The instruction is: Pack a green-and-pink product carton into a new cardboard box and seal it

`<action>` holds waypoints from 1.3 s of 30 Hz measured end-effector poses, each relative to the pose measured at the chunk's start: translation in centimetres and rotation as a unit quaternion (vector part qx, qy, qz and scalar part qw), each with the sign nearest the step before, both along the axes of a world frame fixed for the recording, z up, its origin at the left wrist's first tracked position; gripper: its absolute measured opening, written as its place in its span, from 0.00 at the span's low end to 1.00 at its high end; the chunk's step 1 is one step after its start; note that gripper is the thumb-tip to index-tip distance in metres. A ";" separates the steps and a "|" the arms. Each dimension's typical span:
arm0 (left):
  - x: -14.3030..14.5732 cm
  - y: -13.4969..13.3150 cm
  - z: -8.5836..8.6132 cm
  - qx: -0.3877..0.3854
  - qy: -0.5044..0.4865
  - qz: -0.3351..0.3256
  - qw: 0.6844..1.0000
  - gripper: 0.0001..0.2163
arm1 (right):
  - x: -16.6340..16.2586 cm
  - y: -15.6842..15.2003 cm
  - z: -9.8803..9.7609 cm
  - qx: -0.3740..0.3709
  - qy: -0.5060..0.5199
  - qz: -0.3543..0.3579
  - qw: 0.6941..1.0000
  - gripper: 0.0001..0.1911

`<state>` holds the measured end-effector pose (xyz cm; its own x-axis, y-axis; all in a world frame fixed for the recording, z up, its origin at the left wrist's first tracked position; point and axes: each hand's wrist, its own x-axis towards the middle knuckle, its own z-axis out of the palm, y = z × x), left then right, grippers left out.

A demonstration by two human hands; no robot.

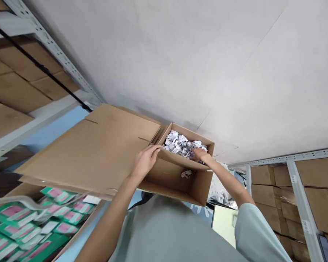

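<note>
An open brown cardboard box (177, 187) sits in front of me with a cardboard divider across it. The far compartment holds a heap of crumpled white paper (180, 143). One crumpled ball (186, 174) lies alone in the near compartment. My left hand (145, 160) rests on the divider's left end, fingers curled over its edge beside a large open flap (98, 149). My right hand (200, 154) reaches into the paper heap, fingers closed among the balls; what they grip is hidden.
At lower left an open carton (30, 225) holds several green and pink packets. Metal shelving (300, 196) with stacked brown cartons stands at right, more shelves (24, 91) at upper left. A white wall fills the top.
</note>
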<state>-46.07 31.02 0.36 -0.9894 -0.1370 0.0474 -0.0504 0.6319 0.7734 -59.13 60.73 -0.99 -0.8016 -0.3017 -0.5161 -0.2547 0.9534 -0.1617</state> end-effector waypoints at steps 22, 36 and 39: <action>-0.9 0.3 -0.5 0.018 -0.011 -0.006 1.000 0.17 | 15.7 0.1 11.8 -0.290 0.115 -0.163 0.936 0.14; -0.1 -0.6 -1.0 0.048 0.024 -0.037 0.998 0.17 | 5.3 -7.5 10.7 -0.108 0.101 -0.048 0.988 0.15; 0.0 -0.5 -1.4 0.051 0.043 -0.035 0.997 0.16 | -0.4 -10.3 8.0 0.037 0.042 -0.005 0.998 0.21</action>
<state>-46.03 30.55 -1.08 -0.9897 -0.0757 0.1217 0.0605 0.5491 0.8336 -59.50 50.45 6.98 -0.8456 -0.2560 -0.4684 -0.2539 0.9648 -0.0689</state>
